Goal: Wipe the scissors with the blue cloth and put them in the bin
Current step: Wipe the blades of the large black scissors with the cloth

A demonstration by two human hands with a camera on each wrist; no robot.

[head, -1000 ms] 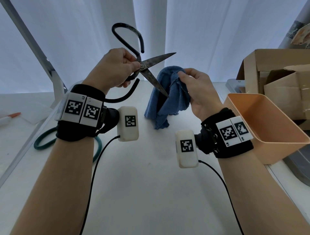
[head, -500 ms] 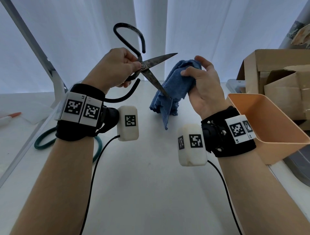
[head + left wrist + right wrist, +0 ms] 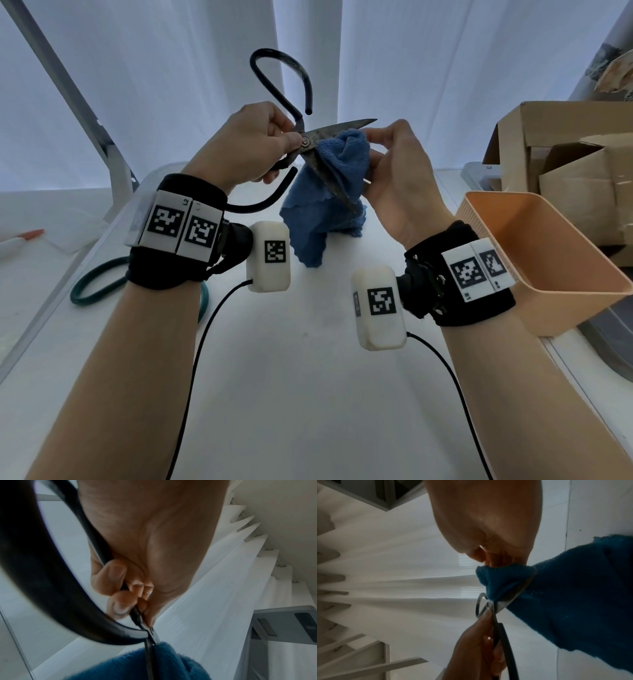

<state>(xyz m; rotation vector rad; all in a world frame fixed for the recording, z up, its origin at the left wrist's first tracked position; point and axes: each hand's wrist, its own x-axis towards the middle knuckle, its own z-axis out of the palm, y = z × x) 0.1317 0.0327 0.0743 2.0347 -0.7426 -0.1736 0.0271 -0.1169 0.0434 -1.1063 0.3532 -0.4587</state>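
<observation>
My left hand (image 3: 260, 144) grips large black-handled scissors (image 3: 337, 128) near the pivot, above the table, blades spread apart. One blade points right, the other slants down. My right hand (image 3: 390, 161) pinches the blue cloth (image 3: 339, 164) and has it folded around the lower blade close to the pivot; the cloth's tail hangs down to the table. In the left wrist view the fingers (image 3: 118, 601) curl round the scissors' handle (image 3: 51, 588), with the cloth (image 3: 137, 665) below. The right wrist view has the cloth (image 3: 565, 601) wrapped over the blade (image 3: 503, 603). The orange bin (image 3: 548, 260) stands at the right.
Cardboard boxes (image 3: 565, 164) stand behind the bin at the far right. A green hose loop (image 3: 99, 284) lies left of my left wrist. A marker (image 3: 20, 240) lies at the left edge. White curtains hang behind the white table (image 3: 308, 394).
My right hand brought the cloth up and left, from beside the lower blade tip to wrapped around that blade near the pivot. The left hand has kept the scissors almost still.
</observation>
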